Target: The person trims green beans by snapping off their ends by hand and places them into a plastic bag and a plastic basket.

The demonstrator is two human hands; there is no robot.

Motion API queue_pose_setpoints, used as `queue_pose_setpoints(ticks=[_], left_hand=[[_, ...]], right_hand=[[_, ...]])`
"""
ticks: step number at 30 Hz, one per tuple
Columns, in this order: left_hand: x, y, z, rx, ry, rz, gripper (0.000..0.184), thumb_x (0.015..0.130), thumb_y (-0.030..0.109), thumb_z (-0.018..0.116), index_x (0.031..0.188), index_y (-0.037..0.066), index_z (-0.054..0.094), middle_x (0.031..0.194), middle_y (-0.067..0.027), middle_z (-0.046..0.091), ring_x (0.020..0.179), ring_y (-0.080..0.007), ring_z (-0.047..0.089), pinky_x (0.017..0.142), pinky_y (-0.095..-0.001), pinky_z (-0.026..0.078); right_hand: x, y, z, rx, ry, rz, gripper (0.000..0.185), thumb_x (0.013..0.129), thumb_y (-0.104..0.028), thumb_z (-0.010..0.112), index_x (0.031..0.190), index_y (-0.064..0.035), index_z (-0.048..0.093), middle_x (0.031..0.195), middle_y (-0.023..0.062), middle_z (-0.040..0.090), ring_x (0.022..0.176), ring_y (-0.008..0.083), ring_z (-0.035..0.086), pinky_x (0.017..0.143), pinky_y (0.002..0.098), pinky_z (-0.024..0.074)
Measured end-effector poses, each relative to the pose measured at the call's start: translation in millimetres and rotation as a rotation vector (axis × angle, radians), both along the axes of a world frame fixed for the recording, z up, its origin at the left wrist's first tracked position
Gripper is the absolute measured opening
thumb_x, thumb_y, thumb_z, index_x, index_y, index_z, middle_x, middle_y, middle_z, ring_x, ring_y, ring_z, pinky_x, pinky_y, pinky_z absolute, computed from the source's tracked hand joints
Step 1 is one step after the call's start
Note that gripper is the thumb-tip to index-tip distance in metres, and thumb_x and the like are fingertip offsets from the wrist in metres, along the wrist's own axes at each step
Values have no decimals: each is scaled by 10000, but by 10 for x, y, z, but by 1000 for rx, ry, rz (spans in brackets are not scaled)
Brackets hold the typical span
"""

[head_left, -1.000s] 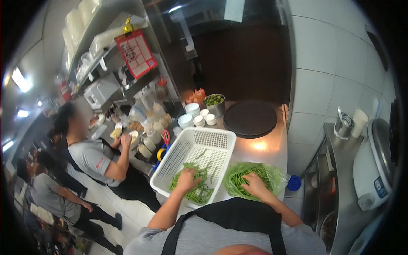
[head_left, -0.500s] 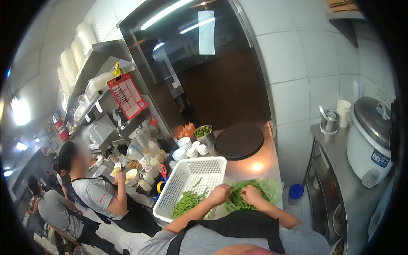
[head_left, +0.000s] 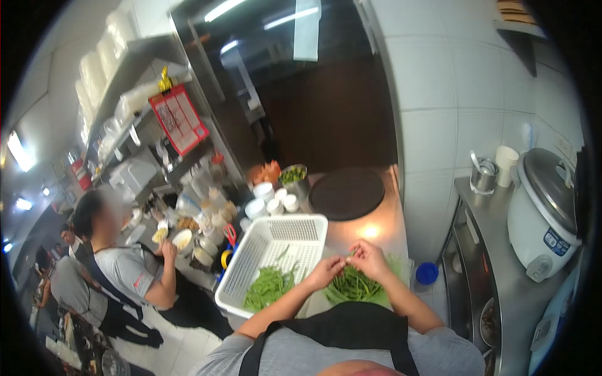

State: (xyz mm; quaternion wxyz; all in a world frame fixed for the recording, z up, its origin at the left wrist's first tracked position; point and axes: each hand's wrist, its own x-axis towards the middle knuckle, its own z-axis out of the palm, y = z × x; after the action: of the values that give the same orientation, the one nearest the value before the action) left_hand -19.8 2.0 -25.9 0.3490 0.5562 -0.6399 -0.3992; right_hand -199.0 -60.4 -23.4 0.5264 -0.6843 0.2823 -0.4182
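Left hand (head_left: pixel 327 272) and right hand (head_left: pixel 369 259) meet fingertip to fingertip, grip pinching a bean (head_left: pixel 351 254) over bag (head_left: pixel 396 266) of beans on tabletop (head_left: pixel 351 233); basket (head_left: pixel 315 237) just beside, beans inside.

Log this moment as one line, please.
left hand, right hand: fingertips together above bagged green beans | pinched item: too small to identify | white basket: more beans inside
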Motion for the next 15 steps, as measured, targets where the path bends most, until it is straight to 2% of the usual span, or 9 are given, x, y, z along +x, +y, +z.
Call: queue_pose_setpoints(ticks=[1,3,5,6,7,8,11,13,15], left_hand=[[19,35,38,-17,-49,37,213,968,222,481,1008,43,591,801,-23,596,743,-85,557,728,-256,453],[45,156,289,-35,-333,4,236,971,237,458,987,48,598,809,-97,610,765,-168,595,737,-302,460],[185,192,268,-135,-387,-5,258,970,243,438,985,40,596,869,-172,611,833,-279,606,774,-362,455],[239,220,312,-97,-409,26,276,972,247,425,993,26,589,942,-196,611,906,-342,587,816,-397,439],[294,248,347,-96,-421,45,273,971,241,427,992,18,583,932,-190,611,893,-323,590,821,-386,437],[349,273,372,-92,-366,60,265,968,232,431,985,10,573,903,-183,610,854,-319,587,806,-382,440],[471,348,531,-101,-322,52,209,950,198,470,972,13,566,792,-138,576,728,-224,533,725,-316,439],[496,388,664,25,-400,78,156,896,163,556,948,20,590,811,-131,597,743,-247,562,735,-339,453],[586,381,441,-262,-462,89,139,837,144,617,918,32,613,824,-122,606,769,-272,575,740,-361,463]], right_hand=[[-14,-10,-16,42,-37,22,124,781,-81,687,873,-44,613,662,-7,567,620,63,522,564,261,453],[-40,-11,7,-59,38,59,104,801,-90,656,878,-37,612,665,36,585,605,142,564,588,297,473],[-78,41,203,-526,242,52,107,816,-116,629,891,-40,620,729,102,609,672,261,603,648,354,489],[-30,11,200,-596,278,100,113,816,-128,621,893,-44,625,773,124,609,723,302,597,676,377,484],[27,3,160,-664,310,155,122,817,-140,612,895,-48,629,817,146,610,775,343,592,704,400,480],[77,10,160,-659,328,194,120,817,-140,610,893,-49,629,827,146,605,789,338,589,707,407,476],[273,-43,212,-674,357,230,110,818,-134,604,883,-47,621,826,143,594,794,337,581,704,417,467],[371,-38,193,-695,341,219,103,818,-124,600,877,-41,612,816,141,589,785,338,577,698,419,465],[492,-108,245,-739,293,206,95,818,-112,596,871,-34,602,807,139,585,775,336,574,692,418,463]])
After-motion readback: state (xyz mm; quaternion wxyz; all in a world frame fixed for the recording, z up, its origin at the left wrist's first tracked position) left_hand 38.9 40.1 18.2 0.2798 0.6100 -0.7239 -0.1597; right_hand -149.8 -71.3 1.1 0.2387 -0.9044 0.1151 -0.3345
